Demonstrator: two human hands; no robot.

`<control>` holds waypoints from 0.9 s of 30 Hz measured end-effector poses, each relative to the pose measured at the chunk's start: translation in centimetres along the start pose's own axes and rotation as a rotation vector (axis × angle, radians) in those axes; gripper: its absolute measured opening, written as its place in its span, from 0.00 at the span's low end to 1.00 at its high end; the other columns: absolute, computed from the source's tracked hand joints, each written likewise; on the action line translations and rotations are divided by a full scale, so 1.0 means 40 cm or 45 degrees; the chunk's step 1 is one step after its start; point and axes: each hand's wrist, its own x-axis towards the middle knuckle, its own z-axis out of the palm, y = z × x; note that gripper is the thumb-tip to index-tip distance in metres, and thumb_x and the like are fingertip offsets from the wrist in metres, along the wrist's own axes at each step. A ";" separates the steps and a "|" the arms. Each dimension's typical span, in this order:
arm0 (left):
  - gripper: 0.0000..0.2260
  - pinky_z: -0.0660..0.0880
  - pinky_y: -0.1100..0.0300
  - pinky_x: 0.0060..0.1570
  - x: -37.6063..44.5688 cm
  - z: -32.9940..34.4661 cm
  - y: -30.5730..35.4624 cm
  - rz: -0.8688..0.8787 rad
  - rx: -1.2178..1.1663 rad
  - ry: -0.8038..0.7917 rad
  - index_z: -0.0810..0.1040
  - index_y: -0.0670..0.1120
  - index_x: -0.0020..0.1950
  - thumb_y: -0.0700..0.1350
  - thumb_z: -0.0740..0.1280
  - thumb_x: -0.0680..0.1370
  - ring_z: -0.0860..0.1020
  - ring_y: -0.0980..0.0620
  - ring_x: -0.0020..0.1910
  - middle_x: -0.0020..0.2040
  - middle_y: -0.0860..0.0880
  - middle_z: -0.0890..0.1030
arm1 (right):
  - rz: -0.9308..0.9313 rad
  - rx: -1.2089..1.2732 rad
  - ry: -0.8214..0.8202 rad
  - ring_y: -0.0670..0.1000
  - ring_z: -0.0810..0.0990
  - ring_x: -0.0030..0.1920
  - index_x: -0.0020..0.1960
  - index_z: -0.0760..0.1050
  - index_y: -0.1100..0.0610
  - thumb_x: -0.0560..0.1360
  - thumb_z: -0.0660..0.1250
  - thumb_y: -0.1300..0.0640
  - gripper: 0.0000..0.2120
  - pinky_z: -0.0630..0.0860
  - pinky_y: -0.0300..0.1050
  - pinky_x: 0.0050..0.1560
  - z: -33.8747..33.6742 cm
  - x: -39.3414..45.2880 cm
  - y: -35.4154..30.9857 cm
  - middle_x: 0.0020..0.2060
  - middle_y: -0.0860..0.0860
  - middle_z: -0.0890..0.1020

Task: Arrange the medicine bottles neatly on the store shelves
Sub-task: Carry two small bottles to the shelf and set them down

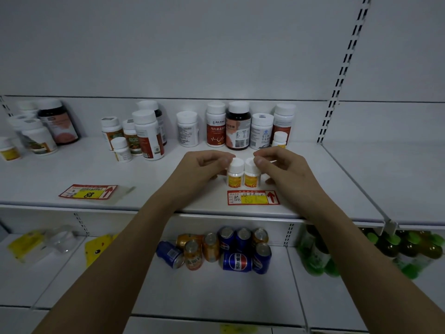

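While both hands sit on the white shelf, my left hand pinches the cap of the left small bottle, thumb and fingers curled round it. My right hand pinches the right small bottle the same way. Both bottles stand upright, touching side by side, just behind the red price tag. White plastic cylinders, smooth caps, yellow-orange labels. Larger bottles line the back. Soda cans lie jumbled on the shelf below.
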 end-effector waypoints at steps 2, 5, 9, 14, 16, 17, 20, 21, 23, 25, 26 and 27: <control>0.10 0.77 0.70 0.46 -0.001 0.001 0.004 -0.034 -0.029 0.033 0.81 0.56 0.55 0.50 0.61 0.81 0.82 0.60 0.49 0.49 0.60 0.84 | 0.020 0.051 0.028 0.39 0.81 0.45 0.52 0.80 0.44 0.79 0.64 0.48 0.07 0.78 0.34 0.40 0.001 0.000 -0.005 0.44 0.37 0.82; 0.12 0.78 0.65 0.46 0.000 0.006 0.011 -0.086 -0.014 0.094 0.81 0.54 0.54 0.52 0.58 0.82 0.83 0.58 0.48 0.48 0.57 0.85 | 0.076 0.062 0.107 0.39 0.81 0.43 0.51 0.80 0.48 0.80 0.61 0.48 0.09 0.76 0.35 0.40 0.006 0.002 -0.012 0.43 0.41 0.83; 0.12 0.77 0.64 0.47 -0.009 0.015 0.033 -0.127 0.085 0.145 0.81 0.50 0.56 0.49 0.58 0.83 0.82 0.57 0.49 0.49 0.53 0.84 | 0.130 0.029 0.142 0.45 0.81 0.44 0.51 0.78 0.53 0.82 0.60 0.51 0.09 0.77 0.40 0.42 0.008 -0.005 -0.036 0.45 0.48 0.82; 0.12 0.71 0.61 0.54 -0.016 -0.006 0.082 -0.143 0.468 0.204 0.80 0.51 0.58 0.50 0.59 0.82 0.77 0.61 0.50 0.51 0.56 0.82 | 0.053 -0.184 0.176 0.49 0.79 0.48 0.51 0.76 0.54 0.81 0.60 0.52 0.08 0.76 0.44 0.50 -0.034 -0.005 -0.098 0.46 0.49 0.81; 0.12 0.70 0.60 0.51 -0.023 -0.026 0.114 -0.158 0.634 0.227 0.80 0.50 0.58 0.51 0.59 0.82 0.77 0.58 0.50 0.51 0.55 0.81 | -0.031 -0.300 0.125 0.47 0.79 0.44 0.47 0.76 0.52 0.81 0.61 0.52 0.08 0.74 0.40 0.44 -0.049 -0.003 -0.146 0.42 0.46 0.81; 0.12 0.71 0.59 0.51 -0.032 -0.037 0.129 -0.174 0.722 0.244 0.80 0.50 0.57 0.51 0.59 0.82 0.77 0.56 0.49 0.51 0.55 0.81 | -0.054 -0.349 0.069 0.46 0.79 0.43 0.46 0.76 0.52 0.80 0.61 0.52 0.08 0.74 0.40 0.42 -0.049 -0.005 -0.173 0.41 0.46 0.81; 0.15 0.77 0.50 0.52 -0.076 -0.076 0.156 -0.228 0.871 0.316 0.81 0.47 0.53 0.53 0.58 0.81 0.80 0.49 0.48 0.49 0.48 0.83 | -0.086 -0.417 -0.137 0.53 0.81 0.45 0.45 0.78 0.56 0.80 0.61 0.52 0.11 0.79 0.51 0.48 -0.021 -0.014 -0.245 0.42 0.52 0.83; 0.16 0.76 0.50 0.52 -0.098 -0.089 0.160 -0.245 0.884 0.347 0.81 0.45 0.52 0.54 0.58 0.81 0.80 0.48 0.48 0.48 0.46 0.83 | -0.102 -0.434 -0.210 0.55 0.82 0.46 0.46 0.78 0.58 0.79 0.62 0.52 0.11 0.79 0.54 0.50 0.000 -0.019 -0.266 0.43 0.55 0.84; 0.18 0.76 0.52 0.49 -0.140 -0.110 0.163 -0.282 0.939 0.383 0.81 0.45 0.51 0.56 0.57 0.81 0.79 0.47 0.46 0.48 0.47 0.82 | -0.138 -0.481 -0.328 0.58 0.82 0.47 0.50 0.79 0.62 0.79 0.62 0.53 0.13 0.80 0.57 0.51 0.044 -0.030 -0.299 0.45 0.59 0.84; 0.18 0.71 0.56 0.43 -0.192 -0.134 0.162 -0.365 1.086 0.388 0.80 0.50 0.51 0.59 0.56 0.80 0.76 0.51 0.44 0.47 0.50 0.79 | -0.178 -0.524 -0.432 0.59 0.82 0.47 0.50 0.79 0.63 0.79 0.62 0.52 0.14 0.80 0.58 0.52 0.094 -0.046 -0.333 0.46 0.60 0.84; 0.18 0.70 0.57 0.43 -0.217 -0.150 0.161 -0.413 1.148 0.380 0.79 0.51 0.52 0.61 0.56 0.80 0.75 0.51 0.44 0.47 0.51 0.79 | -0.196 -0.539 -0.474 0.59 0.82 0.47 0.49 0.79 0.63 0.79 0.62 0.52 0.15 0.80 0.57 0.52 0.119 -0.057 -0.349 0.45 0.60 0.84; 0.19 0.70 0.57 0.44 -0.242 -0.170 0.160 -0.459 1.188 0.371 0.79 0.52 0.54 0.62 0.55 0.80 0.75 0.51 0.45 0.49 0.50 0.79 | -0.214 -0.552 -0.513 0.59 0.82 0.47 0.48 0.79 0.64 0.79 0.62 0.52 0.15 0.79 0.57 0.51 0.145 -0.066 -0.364 0.45 0.60 0.84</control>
